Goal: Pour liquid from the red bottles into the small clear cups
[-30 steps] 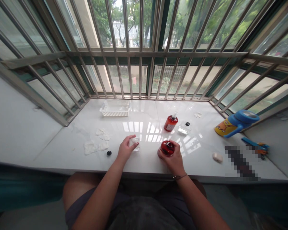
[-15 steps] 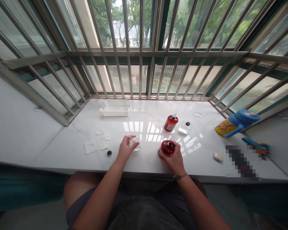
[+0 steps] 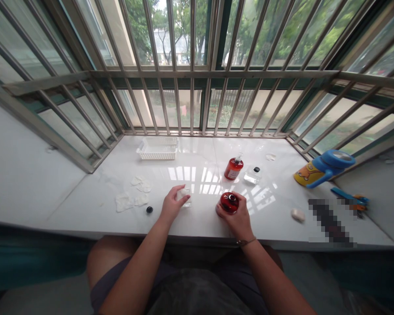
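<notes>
My left hand [image 3: 172, 202] is closed around a small clear bottle [image 3: 188, 201] on the white tabletop [image 3: 101, 183]; its fingers hide part of it. To the right, my right hand [image 3: 239, 215] wraps around a round red bottle [image 3: 229, 202] with a dark opening on top. A black cap [image 3: 149, 210] lies left of my left hand. Behind the red bottle stand a red pump bottle [image 3: 233, 169] and a second clear bottle [image 3: 251, 176] with a black cap on it.
A white plastic basket [image 3: 157, 153] sits near the window bars. Crumpled white tissues [image 3: 123, 202] lie at left. On the right are a blue and yellow flask [image 3: 325, 168], a pale soap-like piece [image 3: 298, 215], blue and orange tools [image 3: 354, 200] and a blurred-out dark object [image 3: 331, 222].
</notes>
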The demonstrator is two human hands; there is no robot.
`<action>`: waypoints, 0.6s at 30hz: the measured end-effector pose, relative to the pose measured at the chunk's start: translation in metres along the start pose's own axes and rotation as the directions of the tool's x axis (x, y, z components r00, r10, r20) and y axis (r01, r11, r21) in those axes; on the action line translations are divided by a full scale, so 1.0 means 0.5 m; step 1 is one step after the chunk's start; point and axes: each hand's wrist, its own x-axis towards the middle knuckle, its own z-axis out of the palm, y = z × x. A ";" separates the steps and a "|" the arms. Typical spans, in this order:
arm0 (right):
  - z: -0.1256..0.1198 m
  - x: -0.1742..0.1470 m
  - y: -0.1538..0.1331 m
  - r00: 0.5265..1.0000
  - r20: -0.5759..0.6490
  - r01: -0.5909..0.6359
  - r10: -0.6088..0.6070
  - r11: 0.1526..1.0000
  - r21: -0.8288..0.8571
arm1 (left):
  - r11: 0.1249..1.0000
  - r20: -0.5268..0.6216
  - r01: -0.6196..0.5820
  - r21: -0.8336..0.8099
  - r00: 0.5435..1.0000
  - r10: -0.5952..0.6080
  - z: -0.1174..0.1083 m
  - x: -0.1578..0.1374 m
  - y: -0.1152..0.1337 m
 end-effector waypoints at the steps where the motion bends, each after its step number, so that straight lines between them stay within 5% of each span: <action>1: 0.000 0.000 0.000 1.000 -0.001 0.001 -0.001 1.000 0.000 | 1.000 0.001 0.001 0.000 1.000 -0.001 0.000 -0.001 0.002; 18: -0.001 0.000 -0.006 1.000 -0.004 0.003 -0.003 1.000 0.002 | 1.000 -0.004 -0.015 0.001 1.000 0.015 0.002 -0.006 0.015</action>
